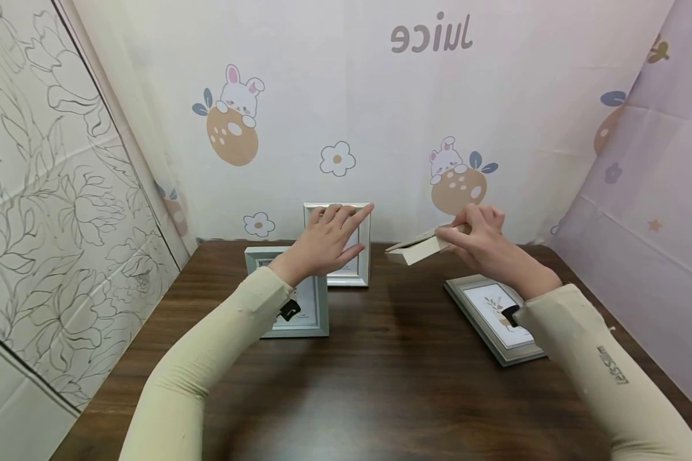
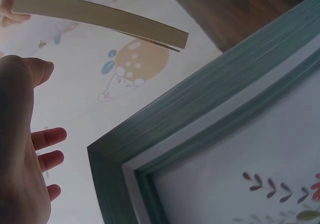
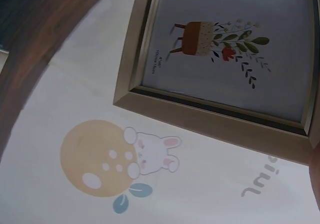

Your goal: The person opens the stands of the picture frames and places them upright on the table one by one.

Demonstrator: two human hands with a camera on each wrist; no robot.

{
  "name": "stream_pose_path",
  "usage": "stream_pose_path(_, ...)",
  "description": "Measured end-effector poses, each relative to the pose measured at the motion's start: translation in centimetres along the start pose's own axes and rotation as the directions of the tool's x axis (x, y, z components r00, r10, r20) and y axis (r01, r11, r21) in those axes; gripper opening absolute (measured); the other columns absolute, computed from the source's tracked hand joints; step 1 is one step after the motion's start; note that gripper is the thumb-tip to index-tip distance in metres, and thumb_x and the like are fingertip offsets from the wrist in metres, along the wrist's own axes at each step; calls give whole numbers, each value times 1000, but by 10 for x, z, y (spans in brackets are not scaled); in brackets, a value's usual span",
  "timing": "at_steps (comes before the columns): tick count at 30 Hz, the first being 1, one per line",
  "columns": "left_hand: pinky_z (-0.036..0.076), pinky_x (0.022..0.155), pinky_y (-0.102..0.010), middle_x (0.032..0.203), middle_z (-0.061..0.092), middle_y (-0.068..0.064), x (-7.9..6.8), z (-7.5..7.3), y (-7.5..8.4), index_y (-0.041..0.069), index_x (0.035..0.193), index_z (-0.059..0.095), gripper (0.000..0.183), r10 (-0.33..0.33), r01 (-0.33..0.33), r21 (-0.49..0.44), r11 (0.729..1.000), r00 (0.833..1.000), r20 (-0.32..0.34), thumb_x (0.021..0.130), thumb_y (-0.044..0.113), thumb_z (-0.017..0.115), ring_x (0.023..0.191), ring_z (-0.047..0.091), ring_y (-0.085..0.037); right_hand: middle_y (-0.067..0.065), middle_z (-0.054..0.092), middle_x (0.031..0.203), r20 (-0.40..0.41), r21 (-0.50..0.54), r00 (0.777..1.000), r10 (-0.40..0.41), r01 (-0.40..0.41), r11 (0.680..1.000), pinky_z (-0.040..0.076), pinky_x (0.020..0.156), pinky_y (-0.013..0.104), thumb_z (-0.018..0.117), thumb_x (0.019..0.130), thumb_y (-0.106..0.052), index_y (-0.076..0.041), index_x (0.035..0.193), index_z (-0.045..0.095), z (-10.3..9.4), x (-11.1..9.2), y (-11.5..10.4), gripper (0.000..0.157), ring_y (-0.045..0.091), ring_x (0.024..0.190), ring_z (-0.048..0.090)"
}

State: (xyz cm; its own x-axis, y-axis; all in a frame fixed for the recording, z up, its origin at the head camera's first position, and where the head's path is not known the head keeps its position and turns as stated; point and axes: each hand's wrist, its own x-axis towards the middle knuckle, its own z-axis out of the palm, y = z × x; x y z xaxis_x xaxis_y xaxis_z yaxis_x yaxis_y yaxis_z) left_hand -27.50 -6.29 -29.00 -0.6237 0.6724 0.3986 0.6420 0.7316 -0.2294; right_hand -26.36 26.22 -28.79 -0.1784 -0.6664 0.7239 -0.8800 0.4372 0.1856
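Note:
My right hand grips a cream picture frame by one end, tilted in the air above the table. In the right wrist view the front of this frame shows a print of a potted plant with a red flower. My left hand is spread, its fingers straight, overlapping a silver-white frame that stands near the back wall. Just below that hand, a grey-green frame stands upright, partly covered by the wrist; its corner fills much of the left wrist view.
At the right of the dark wooden table, a grey-beige frame lies face up under my right forearm. A pale curtain with rabbits and fruit hangs behind the table. A flower-patterned panel borders the left side.

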Motion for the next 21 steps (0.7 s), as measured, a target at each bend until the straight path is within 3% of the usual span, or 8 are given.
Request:
stream_pose_path(2,27,101,-49,144,40,-9,0,-2,-1,16,160,16,69,-2,2,-7,1000,1000,-1,104,44,44,129,35,-26,15,39,90,-20,-4,1000,-20,19,1000,14,75,60,45,105,-21,-15,105,63,-1,1,-2,19,39,82,32)
stream_pose_path(5,26,101,-50,143,40,-8,0,-4,-3,17,160,18,67,6,-6,-5,1000,1000,-2,104,44,44,129,34,-26,14,39,89,-54,-9,997,-49,49,999,14,75,58,39,108,-30,-15,105,63,-3,2,-6,29,37,82,30)
stream_pose_path(13,23,103,-51,144,42,-4,2,-8,-5,26,159,25,60,31,-31,13,999,999,8,105,45,41,134,31,-28,17,41,88,-116,-49,987,-113,108,993,12,79,48,41,108,-26,-17,109,62,-9,8,-18,23,38,81,30)
stream_pose_path(21,21,105,-53,147,43,-1,4,-10,-8,25,159,25,60,25,-26,9,1000,999,31,105,48,40,136,29,-28,18,43,87,-158,-83,974,-164,153,985,14,71,53,45,107,-27,-14,104,65,-16,18,-31,24,39,80,33)
